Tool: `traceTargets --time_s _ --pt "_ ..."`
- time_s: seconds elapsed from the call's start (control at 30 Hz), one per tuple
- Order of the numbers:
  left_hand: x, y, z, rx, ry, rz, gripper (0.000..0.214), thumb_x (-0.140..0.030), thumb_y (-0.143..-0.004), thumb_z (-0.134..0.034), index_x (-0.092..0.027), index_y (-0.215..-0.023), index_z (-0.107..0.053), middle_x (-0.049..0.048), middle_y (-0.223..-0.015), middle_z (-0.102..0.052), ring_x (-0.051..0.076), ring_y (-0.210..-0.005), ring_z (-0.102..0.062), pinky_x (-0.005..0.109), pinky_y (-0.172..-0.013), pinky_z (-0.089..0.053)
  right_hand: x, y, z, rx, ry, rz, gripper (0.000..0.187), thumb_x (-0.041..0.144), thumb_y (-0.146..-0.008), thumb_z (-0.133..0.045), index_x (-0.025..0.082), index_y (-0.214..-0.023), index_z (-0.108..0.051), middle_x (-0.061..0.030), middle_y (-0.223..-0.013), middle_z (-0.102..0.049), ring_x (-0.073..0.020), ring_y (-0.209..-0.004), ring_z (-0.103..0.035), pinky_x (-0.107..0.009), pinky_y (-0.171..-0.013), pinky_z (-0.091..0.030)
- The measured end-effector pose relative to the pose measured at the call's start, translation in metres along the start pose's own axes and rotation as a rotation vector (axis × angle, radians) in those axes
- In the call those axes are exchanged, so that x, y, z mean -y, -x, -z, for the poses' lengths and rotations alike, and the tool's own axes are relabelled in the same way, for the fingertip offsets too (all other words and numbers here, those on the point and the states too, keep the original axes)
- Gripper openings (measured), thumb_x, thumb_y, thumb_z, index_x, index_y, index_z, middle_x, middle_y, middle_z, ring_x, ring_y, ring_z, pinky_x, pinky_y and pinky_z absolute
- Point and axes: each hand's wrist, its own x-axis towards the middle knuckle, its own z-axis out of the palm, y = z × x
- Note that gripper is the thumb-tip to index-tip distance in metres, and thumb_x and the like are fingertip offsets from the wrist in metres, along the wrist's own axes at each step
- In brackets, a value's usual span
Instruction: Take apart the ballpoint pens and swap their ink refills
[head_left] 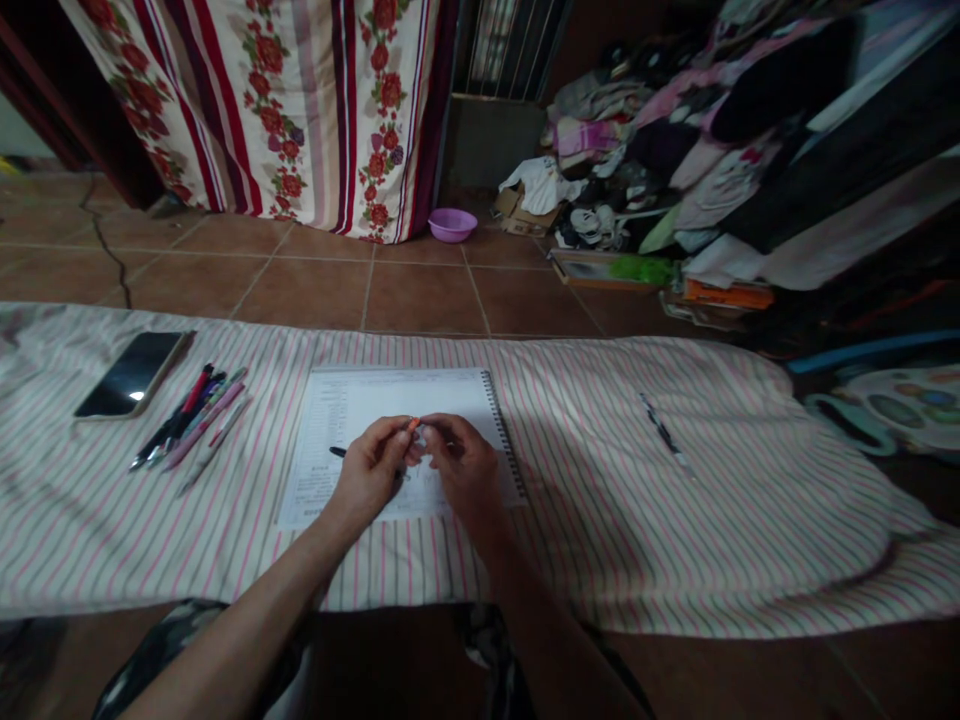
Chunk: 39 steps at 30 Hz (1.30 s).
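Over a spiral notebook [457, 390] with a printed sheet, my left hand [367, 468] and my right hand [466, 465] meet fingertip to fingertip. Both pinch a small orange piece [413, 424] between thumb and fingers; its kind is too small to tell. Under my left hand lies a black pen [337, 452], most of it covered, with only an end showing at the left. Off to the right, a black-and-white pen [664, 430] rests alone on the striped cloth [585, 500].
Several pens [196, 410] lie in a bundle left of the notebook, beside a phone [133, 375]. Beyond the cloth is a tiled floor [315, 285] with a purple basin [452, 225] by a flowered curtain [300, 110]. Piled clothes [675, 140] fill the back right.
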Motion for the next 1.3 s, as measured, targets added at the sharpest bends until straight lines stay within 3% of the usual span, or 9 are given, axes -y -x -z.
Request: traceTargets --time_s 0.2,0.47,0.7,0.9,1.1,1.3 --pt "0.003 -0.001 -0.003 -0.023 0.136 0.060 0.029 -0.029 -0.068 -0.069 -0.016 -0.091 -0.060 -0.0006 -0.067 -0.063 0.010 -0.056 -0.057 0.022 -0.054 -0.046 -0.003 -0.003 0.000 0.000 -0.032 -0.037 0.015 0.033 -0.076 -0.058 0.020 -0.081 -0.063 -0.0024 -0.079 -0.066 -0.0136 -0.063 -0.060 -0.024 -0.055 -0.049" --pt "0.001 0.000 -0.002 -0.009 0.120 0.065 0.020 -0.031 -0.073 -0.065 -0.014 -0.083 -0.063 -0.0006 -0.056 -0.061 0.008 -0.048 -0.049 0.022 -0.051 -0.041 0.000 -0.005 0.004 -0.001 -0.036 -0.060 0.015 0.034 -0.075 -0.059 0.019 -0.073 -0.061 -0.0015 -0.071 -0.064 -0.0135 -0.063 -0.059 -0.023 -0.056 -0.046" --pt "0.007 -0.002 -0.003 -0.027 0.159 0.113 0.031 -0.028 -0.060 -0.075 -0.014 -0.086 -0.064 -0.0014 -0.056 -0.061 0.007 -0.046 -0.047 0.022 -0.047 -0.038 -0.006 -0.007 0.003 0.020 -0.163 -0.131 0.017 0.034 -0.074 -0.059 0.018 -0.082 -0.061 -0.0023 -0.073 -0.065 -0.0129 -0.061 -0.058 -0.023 -0.052 -0.046" --pt "0.006 0.000 -0.005 -0.042 0.147 0.126 0.027 -0.030 -0.065 -0.072 -0.013 -0.084 -0.065 -0.0003 -0.053 -0.061 0.009 -0.044 -0.049 0.023 -0.047 -0.039 -0.008 -0.010 0.005 0.050 -0.224 -0.239 0.020 0.035 -0.068 -0.063 0.016 -0.076 -0.064 -0.0011 -0.065 -0.064 -0.0122 -0.055 -0.055 -0.022 -0.048 -0.043" --pt "0.001 -0.002 -0.003 0.016 0.165 0.171 0.025 -0.029 -0.066 -0.070 -0.011 -0.082 -0.062 0.0010 -0.052 -0.062 0.009 -0.042 -0.050 0.023 -0.046 -0.038 -0.002 -0.009 0.007 0.056 -0.072 -0.070 0.011 0.029 -0.073 -0.058 0.019 -0.074 -0.063 -0.0014 -0.070 -0.063 -0.0145 -0.065 -0.059 -0.025 -0.062 -0.045" --pt "0.001 -0.002 -0.002 0.030 0.183 0.183 0.025 -0.029 -0.065 -0.070 -0.011 -0.081 -0.063 -0.0004 -0.049 -0.060 0.009 -0.041 -0.049 0.023 -0.045 -0.038 0.003 -0.006 0.007 0.057 0.036 0.072 0.009 0.024 -0.076 -0.053 0.021 -0.074 -0.061 -0.0007 -0.072 -0.061 -0.0144 -0.068 -0.058 -0.024 -0.065 -0.045"
